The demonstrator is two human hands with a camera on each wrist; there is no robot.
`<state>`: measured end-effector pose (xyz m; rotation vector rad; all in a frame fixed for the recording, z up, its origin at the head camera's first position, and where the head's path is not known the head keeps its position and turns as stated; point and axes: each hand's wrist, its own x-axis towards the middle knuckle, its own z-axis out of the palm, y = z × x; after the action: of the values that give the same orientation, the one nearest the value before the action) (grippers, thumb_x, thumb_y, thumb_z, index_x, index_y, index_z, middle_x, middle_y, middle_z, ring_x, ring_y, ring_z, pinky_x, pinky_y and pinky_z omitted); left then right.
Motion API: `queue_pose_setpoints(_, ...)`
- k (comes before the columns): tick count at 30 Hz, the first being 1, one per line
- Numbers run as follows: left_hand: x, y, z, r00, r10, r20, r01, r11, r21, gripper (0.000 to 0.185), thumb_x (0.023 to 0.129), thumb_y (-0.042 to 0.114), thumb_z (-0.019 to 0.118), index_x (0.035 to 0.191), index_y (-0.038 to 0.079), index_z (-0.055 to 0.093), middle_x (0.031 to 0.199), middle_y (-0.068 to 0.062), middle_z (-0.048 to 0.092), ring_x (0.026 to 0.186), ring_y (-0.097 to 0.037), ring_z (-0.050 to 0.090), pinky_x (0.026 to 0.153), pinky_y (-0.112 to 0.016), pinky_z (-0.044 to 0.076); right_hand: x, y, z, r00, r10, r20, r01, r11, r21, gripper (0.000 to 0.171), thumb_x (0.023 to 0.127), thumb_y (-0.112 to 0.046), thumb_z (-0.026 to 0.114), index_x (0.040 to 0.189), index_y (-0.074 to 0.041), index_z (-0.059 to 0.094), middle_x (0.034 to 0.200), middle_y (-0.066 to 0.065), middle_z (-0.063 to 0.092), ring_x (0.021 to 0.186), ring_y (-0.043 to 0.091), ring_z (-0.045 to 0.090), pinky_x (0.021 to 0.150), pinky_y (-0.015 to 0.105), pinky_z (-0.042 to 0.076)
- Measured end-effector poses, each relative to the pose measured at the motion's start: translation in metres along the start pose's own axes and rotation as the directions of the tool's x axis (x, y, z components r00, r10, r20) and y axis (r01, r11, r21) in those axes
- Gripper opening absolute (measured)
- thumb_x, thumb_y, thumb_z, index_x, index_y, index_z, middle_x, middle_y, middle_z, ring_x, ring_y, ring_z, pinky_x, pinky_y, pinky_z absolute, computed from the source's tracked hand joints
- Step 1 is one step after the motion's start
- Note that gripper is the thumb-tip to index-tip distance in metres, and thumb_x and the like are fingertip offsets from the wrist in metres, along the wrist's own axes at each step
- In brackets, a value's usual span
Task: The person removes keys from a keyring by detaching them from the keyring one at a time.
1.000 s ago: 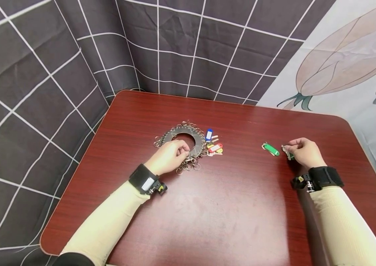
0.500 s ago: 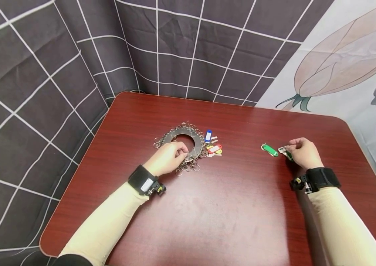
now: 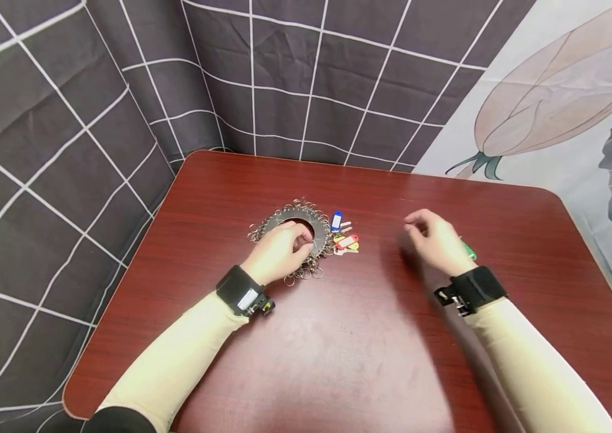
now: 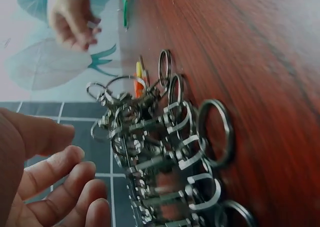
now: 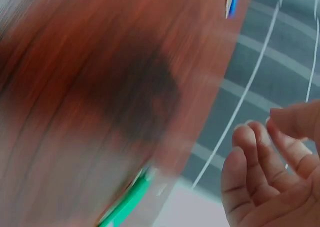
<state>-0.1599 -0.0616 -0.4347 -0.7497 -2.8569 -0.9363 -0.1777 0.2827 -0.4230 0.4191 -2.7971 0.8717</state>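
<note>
My left hand (image 3: pixel 278 252) hovers over the flat grey metal ring (image 3: pixel 286 214), which has many small split rings hung round its edge. In the left wrist view the thumb and fingers stand apart beside the split rings (image 4: pixel 216 132), with nothing between them. My right hand (image 3: pixel 441 243) is above the table on the right, its fingers loosely bent and no object showing between them. Just behind it lies a green key tag (image 3: pixel 469 250), partly covered by the hand. In the right wrist view a green tag (image 5: pixel 129 201) appears blurred under the hand.
Beside the ring's right edge sit a blue key tag (image 3: pixel 336 221), a red key tag (image 3: pixel 346 242) and a yellow one (image 3: pixel 354 246) with keys. The red-brown table (image 3: pixel 338 337) meets a dark gridded cloth (image 3: pixel 284 108) at the back and left.
My right hand has left the keys with the green tag and moved left, covering where the other green tag lay. The left hand has shifted slightly right over the ring.
</note>
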Motion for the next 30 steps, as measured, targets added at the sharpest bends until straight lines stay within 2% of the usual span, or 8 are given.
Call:
queue_pose_setpoints(4,0.007,0.009,0.002,0.999,0.049,0.01,-0.05,0.996,0.077,0.021,0.088,0.03,0.066,0.103,0.016,0.065,0.093,0.005,0.059,0.083,-0.009,0.054,0.074,-0.027,0.046,0.008,-0.03,0.022,0.989,-0.094,0.113,0.092,0.996,0.02,0.014,0.091,-0.012,0.064,0.104,-0.006,0.063,0.092,0.006,0.063,0.079,0.019,0.058,0.071,0.038,0.047)
queue_pose_setpoints(8,0.013,0.019,0.005,0.996,0.081,0.048,-0.087,0.986,0.141,0.023,0.085,0.03,0.067,0.104,0.016,0.067,0.092,0.004,0.058,0.082,-0.011,0.053,0.071,-0.028,0.046,0.012,-0.053,0.043,0.96,-0.16,0.228,0.163,0.987,0.007,0.019,0.089,-0.014,0.068,0.105,-0.006,0.063,0.096,0.006,0.061,0.084,0.018,0.059,0.076,0.037,0.049)
queue_pose_setpoints(11,0.015,0.023,0.009,0.992,0.094,0.081,-0.108,0.976,0.188,0.024,0.085,0.031,0.068,0.104,0.016,0.068,0.092,0.003,0.055,0.083,-0.014,0.053,0.07,-0.03,0.046,0.013,-0.063,0.055,0.941,-0.202,0.271,0.221,0.975,-0.039,0.024,0.087,-0.015,0.07,0.107,-0.004,0.064,0.099,0.009,0.06,0.086,0.02,0.058,0.078,0.037,0.048)
queue_pose_setpoints(16,0.019,0.027,0.015,0.991,0.085,0.103,-0.108,0.963,0.247,0.023,0.084,0.029,0.069,0.102,0.016,0.067,0.094,0.0,0.051,0.087,-0.018,0.053,0.068,-0.032,0.047,0.013,-0.071,0.069,0.926,-0.261,0.272,0.294,0.951,-0.09,0.03,0.083,-0.014,0.074,0.109,-0.001,0.063,0.097,0.011,0.056,0.081,0.021,0.053,0.076,0.036,0.047)
queue_pose_setpoints(21,0.022,0.03,0.021,0.991,0.074,0.11,-0.103,0.951,0.291,0.022,0.084,0.025,0.07,0.103,0.016,0.068,0.098,-0.003,0.051,0.092,-0.02,0.051,0.072,-0.033,0.048,0.013,-0.07,0.079,0.918,-0.307,0.251,0.339,0.936,-0.094,0.022,0.081,-0.01,0.074,0.099,-0.003,0.064,0.094,0.011,0.05,0.077,0.022,0.051,0.073,0.034,0.046)
queue_pose_setpoints(26,0.024,0.03,0.026,0.991,0.077,0.108,-0.107,0.943,0.314,0.019,0.083,0.022,0.07,0.101,0.016,0.07,0.098,-0.006,0.049,0.092,-0.023,0.049,0.071,-0.034,0.048,0.013,-0.073,0.082,0.922,-0.301,0.245,0.329,0.941,-0.083,0.015,0.082,-0.011,0.074,0.087,-0.006,0.062,0.09,0.01,0.048,0.075,0.021,0.051,0.07,0.033,0.046)
queue_pose_setpoints(30,0.023,0.026,0.028,0.994,0.054,0.094,-0.081,0.942,0.325,0.019,0.083,0.021,0.071,0.101,0.017,0.071,0.097,-0.006,0.047,0.091,-0.023,0.047,0.067,-0.034,0.048,0.012,-0.076,0.081,0.926,-0.276,0.257,0.308,0.947,-0.092,0.015,0.081,-0.011,0.074,0.081,-0.007,0.059,0.084,0.006,0.047,0.072,0.02,0.049,0.067,0.033,0.044)
